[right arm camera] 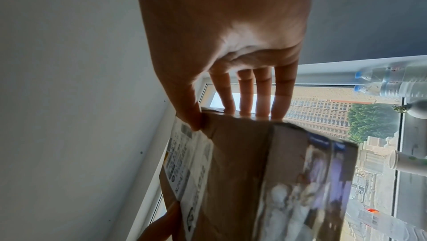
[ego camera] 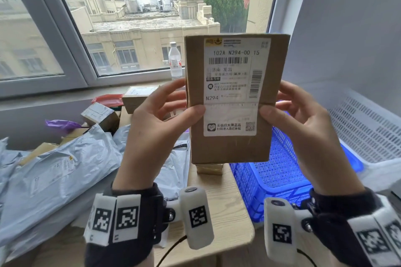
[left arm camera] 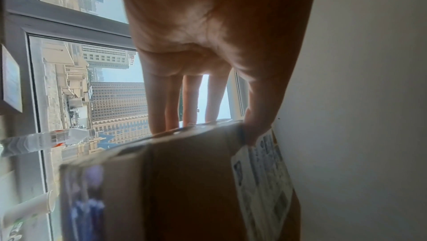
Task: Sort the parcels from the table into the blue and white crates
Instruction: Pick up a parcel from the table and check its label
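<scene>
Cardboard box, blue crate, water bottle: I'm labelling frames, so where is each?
Cardboard box [ego camera: 230,147]: head view, bare front below label.
Blue crate [ego camera: 280,167]: head view, mesh floor.
Water bottle [ego camera: 175,60]: head view, body.

light wood-grain table [ego camera: 219,208], rounded near corner. left side is piled with grey poly mailers [ego camera: 65,171], a purple bag [ego camera: 61,124] and a red bag [ego camera: 107,99] behind them. small labelled carton [ego camera: 101,115] and a larger box [ego camera: 138,97] sit toward the window. small tan box [ego camera: 209,168] near the right edge. blue crate [ego camera: 280,171] just beside that edge; can't tell what it rests on.
</scene>
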Demonstrator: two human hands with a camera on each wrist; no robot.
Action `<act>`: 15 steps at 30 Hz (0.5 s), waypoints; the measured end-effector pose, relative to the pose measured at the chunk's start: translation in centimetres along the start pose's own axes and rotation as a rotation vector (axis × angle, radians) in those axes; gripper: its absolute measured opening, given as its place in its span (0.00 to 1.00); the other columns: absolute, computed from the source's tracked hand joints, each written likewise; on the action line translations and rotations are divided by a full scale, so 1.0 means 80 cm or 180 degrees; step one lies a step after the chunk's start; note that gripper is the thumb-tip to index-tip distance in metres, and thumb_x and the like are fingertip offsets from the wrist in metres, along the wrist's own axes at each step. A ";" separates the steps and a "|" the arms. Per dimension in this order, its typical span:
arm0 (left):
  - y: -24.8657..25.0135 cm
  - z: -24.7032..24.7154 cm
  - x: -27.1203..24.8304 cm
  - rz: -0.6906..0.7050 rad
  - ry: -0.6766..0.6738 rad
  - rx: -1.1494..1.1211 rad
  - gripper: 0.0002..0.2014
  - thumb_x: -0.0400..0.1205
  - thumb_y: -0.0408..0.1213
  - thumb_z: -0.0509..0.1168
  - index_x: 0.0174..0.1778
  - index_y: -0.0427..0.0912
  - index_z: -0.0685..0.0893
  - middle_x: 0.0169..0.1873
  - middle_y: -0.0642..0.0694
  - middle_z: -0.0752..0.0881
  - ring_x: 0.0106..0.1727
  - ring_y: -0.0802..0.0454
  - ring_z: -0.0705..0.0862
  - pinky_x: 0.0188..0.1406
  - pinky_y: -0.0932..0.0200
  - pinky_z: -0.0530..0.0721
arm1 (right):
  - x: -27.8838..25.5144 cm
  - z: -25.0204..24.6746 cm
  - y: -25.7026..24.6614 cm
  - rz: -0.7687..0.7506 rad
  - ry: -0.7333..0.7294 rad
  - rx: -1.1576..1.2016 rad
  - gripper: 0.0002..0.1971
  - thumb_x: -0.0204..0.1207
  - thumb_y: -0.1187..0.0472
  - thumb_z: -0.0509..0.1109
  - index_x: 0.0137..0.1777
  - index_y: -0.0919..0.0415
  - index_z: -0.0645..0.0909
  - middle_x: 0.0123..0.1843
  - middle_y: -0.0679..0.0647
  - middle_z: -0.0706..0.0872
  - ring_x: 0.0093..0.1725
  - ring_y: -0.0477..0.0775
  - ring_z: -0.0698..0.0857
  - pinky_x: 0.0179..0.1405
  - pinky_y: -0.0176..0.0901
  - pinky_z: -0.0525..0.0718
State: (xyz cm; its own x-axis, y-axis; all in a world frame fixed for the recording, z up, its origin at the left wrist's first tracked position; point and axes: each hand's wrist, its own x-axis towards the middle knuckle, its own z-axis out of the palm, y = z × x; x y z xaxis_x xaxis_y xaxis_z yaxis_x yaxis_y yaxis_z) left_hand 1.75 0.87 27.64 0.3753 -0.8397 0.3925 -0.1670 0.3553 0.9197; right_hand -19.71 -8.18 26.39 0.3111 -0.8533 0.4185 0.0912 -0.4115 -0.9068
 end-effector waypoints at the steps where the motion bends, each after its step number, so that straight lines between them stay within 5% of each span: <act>1: 0.002 0.000 -0.001 0.0035 -0.0005 -0.0020 0.29 0.67 0.46 0.77 0.67 0.53 0.85 0.56 0.47 0.90 0.61 0.47 0.87 0.64 0.44 0.84 | -0.001 0.000 -0.002 -0.0027 0.0010 0.0020 0.27 0.67 0.47 0.75 0.69 0.44 0.82 0.59 0.56 0.87 0.54 0.51 0.85 0.59 0.51 0.84; 11: 0.011 -0.002 -0.003 0.0121 -0.0090 -0.0187 0.31 0.69 0.42 0.78 0.71 0.49 0.83 0.59 0.44 0.89 0.64 0.44 0.86 0.66 0.40 0.82 | -0.005 0.003 -0.013 -0.0224 0.0108 0.0136 0.29 0.67 0.51 0.75 0.71 0.53 0.81 0.62 0.62 0.85 0.56 0.61 0.85 0.58 0.50 0.85; 15: 0.006 -0.001 -0.003 0.0112 -0.0121 -0.0200 0.30 0.69 0.42 0.77 0.70 0.50 0.83 0.59 0.44 0.90 0.64 0.43 0.86 0.67 0.39 0.82 | -0.007 0.001 -0.013 -0.0234 0.0110 0.0071 0.29 0.67 0.51 0.75 0.70 0.52 0.81 0.61 0.60 0.85 0.53 0.54 0.84 0.54 0.41 0.83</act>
State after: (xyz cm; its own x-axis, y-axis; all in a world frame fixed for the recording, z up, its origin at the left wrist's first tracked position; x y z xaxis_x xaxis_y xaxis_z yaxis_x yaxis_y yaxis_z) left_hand 1.63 1.26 28.02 0.3351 -0.8408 0.4251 -0.1215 0.4089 0.9045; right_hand -19.87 -7.24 27.07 0.2700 -0.8317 0.4851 0.1338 -0.4665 -0.8743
